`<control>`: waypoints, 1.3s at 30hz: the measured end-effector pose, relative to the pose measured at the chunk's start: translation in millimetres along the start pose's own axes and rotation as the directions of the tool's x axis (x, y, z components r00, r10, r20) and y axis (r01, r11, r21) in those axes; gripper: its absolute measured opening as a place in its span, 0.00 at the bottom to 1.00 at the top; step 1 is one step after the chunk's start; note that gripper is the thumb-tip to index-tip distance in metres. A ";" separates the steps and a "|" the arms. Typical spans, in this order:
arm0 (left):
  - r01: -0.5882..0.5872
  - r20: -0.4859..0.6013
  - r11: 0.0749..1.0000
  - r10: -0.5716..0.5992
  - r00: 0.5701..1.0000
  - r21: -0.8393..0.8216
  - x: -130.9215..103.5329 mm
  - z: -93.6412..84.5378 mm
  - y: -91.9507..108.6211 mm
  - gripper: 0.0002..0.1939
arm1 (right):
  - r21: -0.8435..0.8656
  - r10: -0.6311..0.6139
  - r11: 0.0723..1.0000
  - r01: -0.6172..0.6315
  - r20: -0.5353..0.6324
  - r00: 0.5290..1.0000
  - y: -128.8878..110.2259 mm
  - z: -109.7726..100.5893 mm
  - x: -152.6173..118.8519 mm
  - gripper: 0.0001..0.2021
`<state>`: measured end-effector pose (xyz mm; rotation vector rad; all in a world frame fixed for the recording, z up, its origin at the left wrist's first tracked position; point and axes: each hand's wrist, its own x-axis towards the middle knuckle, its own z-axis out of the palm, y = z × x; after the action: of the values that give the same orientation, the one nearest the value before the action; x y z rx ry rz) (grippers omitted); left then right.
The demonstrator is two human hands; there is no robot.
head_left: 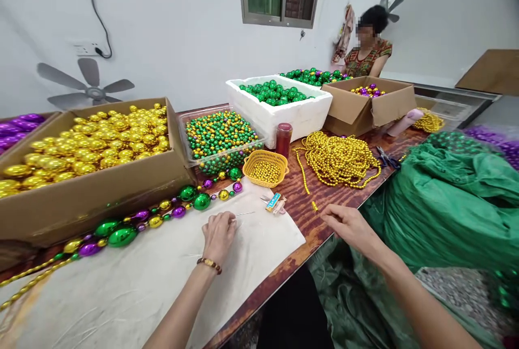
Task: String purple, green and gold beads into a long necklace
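While the right hand [344, 224], fingers curled, grip undetermined, overhangs the table [313, 231] edge, flat cloth [133, 289] extends leftward of the left hand [219, 234]. That hand pinches a needle [245, 213], its long axis pointing right.

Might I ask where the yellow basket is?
Near the head view's centre, the yellow basket sits front-left of the red jar, beside the clear bin.
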<state>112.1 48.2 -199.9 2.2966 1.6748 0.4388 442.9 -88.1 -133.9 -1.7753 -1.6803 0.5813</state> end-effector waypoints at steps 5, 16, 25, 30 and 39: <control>0.014 0.071 0.999 -0.017 0.997 0.047 1.9 1.9 2.0 0.06 | 0.004 -0.093 0.996 0.093 0.018 0.996 -44.7 -18.6 -32.7 0.09; -0.018 0.110 0.989 0.034 0.993 -0.145 1.6 -5.2 -17.8 0.10 | -0.165 -0.397 0.906 0.390 -0.006 0.918 -118.5 -39.9 -52.6 0.06; 0.140 0.074 0.868 -0.120 0.990 -0.476 -24.9 -39.2 -34.9 0.20 | -0.224 -0.632 0.763 0.607 -0.063 0.772 -192.6 -46.1 -61.7 0.05; 0.204 0.079 0.647 -0.216 0.973 -0.735 -63.4 -75.8 -25.2 0.17 | -0.301 -0.751 0.573 0.762 0.179 0.635 -244.7 -23.9 -51.9 0.05; 0.208 0.184 0.078 -0.238 0.954 -0.975 -96.3 -90.0 27.3 0.17 | -0.325 -0.547 0.575 0.751 0.530 0.648 -229.3 82.0 3.3 0.07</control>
<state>72.8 -48.7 -115.0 0.9222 1.0170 1.1006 222.0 -73.7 -32.5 -1.1761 -2.8057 0.0944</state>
